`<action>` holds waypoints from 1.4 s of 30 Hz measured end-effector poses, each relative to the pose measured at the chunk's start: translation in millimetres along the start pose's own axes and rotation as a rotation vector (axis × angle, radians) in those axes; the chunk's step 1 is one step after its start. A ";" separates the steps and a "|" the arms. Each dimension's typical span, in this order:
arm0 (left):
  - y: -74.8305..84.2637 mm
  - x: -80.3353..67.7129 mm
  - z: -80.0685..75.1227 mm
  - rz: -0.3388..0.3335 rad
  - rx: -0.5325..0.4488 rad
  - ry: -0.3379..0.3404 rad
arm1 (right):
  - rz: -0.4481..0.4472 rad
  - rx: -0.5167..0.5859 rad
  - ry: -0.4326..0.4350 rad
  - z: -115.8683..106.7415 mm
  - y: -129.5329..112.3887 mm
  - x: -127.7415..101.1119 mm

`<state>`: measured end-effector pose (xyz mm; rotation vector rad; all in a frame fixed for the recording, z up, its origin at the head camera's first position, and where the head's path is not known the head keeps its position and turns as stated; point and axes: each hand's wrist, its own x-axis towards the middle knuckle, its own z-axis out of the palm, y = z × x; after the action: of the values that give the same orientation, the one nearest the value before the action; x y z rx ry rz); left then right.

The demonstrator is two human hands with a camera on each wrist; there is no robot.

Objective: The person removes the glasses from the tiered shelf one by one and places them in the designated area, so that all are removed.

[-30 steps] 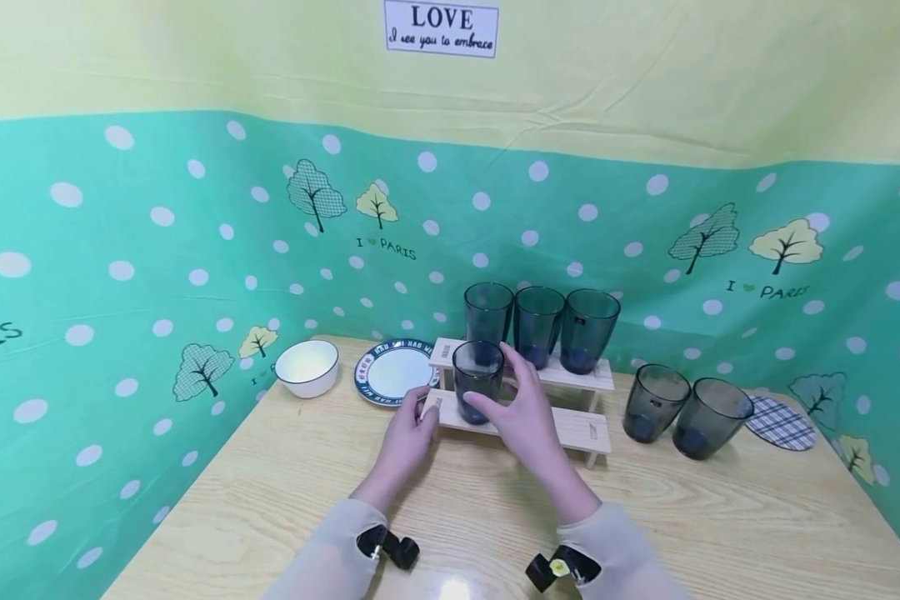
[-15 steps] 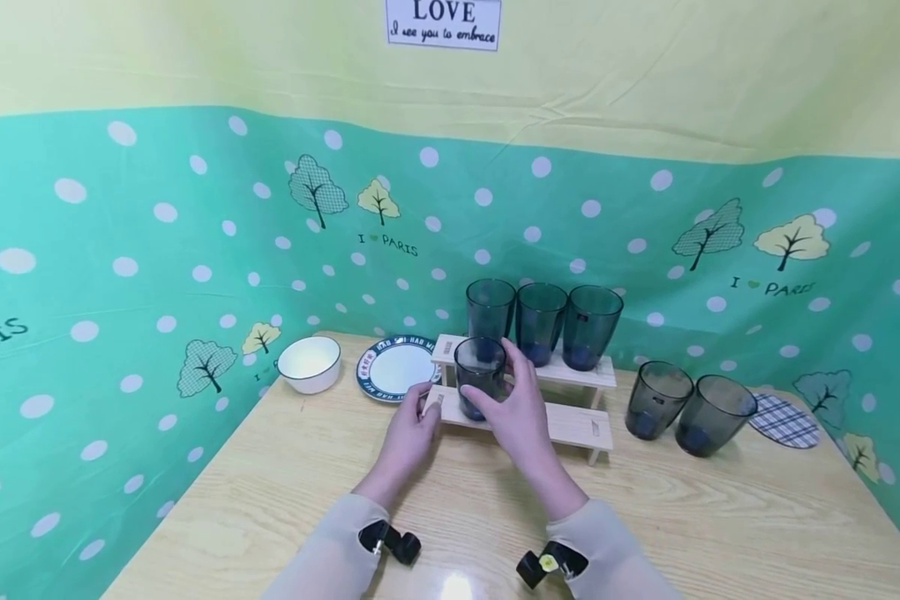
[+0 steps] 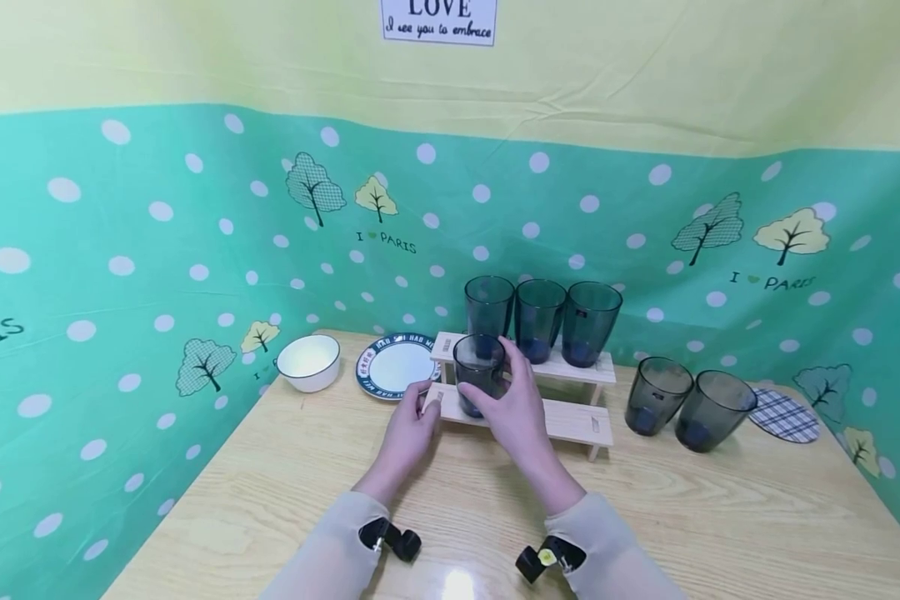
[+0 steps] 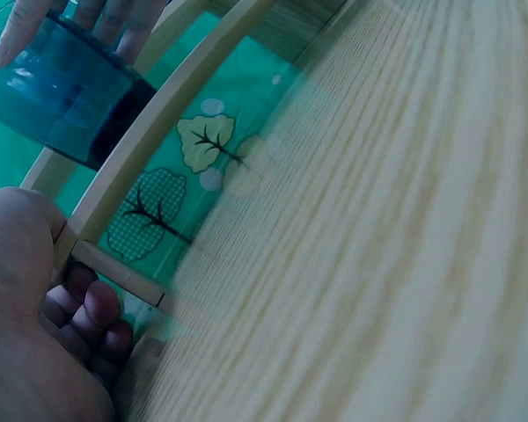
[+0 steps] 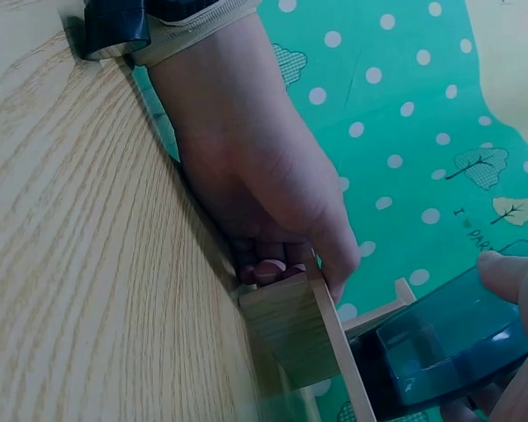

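The left end of the lower wooden shelf (image 3: 562, 419) is gripped by the left hand (image 3: 407, 429); in the left wrist view, curled fingers are seen beside the shelf's leg. Above that same end, a smoky glass tumbler (image 3: 474, 367) is held upright by the right hand (image 3: 516, 408), with the thumb placed on its near side and the fingers wrapped round its right side. The tumbler's base appears to be rested on the board, though full contact is hard to confirm past the hand.

Behind it, 3 matching tumblers (image 3: 540, 321) are lined up close together on the upper wooden shelf (image 3: 600, 367). To the right of the shelves, 2 more tumblers (image 3: 657, 396) are set side by side on the wood-grain table (image 3: 457, 492), and a plaid disc (image 3: 785, 415) is laid flat beyond them, partly covered by the nearer glass. To the left, a blue-rimmed plate (image 3: 399, 371) with lettering is placed near the shelves, and a white bowl (image 3: 309, 364) is placed farther left. The table is backed by a green-and-yellow cloth (image 3: 390, 192) printed with trees and dots.
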<state>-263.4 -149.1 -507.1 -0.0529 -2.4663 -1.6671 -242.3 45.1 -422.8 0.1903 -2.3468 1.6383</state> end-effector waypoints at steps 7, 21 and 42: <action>-1.3 0.6 0.3 0.006 0.001 0.004 | -0.008 -0.015 0.008 0.2 -0.8 0.3; -0.1 -4.9 0.6 0.000 -0.013 -0.015 | 0.025 0.029 0.030 -2.9 0.5 -6.9; -1.6 -2.8 -0.2 0.004 -0.026 -0.017 | 0.142 0.036 -0.029 -84.5 -14.5 -23.8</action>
<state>-260.8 -149.7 -508.9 -0.0754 -2.4552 -1.7039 -203.4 117.9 -389.5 0.0556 -2.4031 1.7545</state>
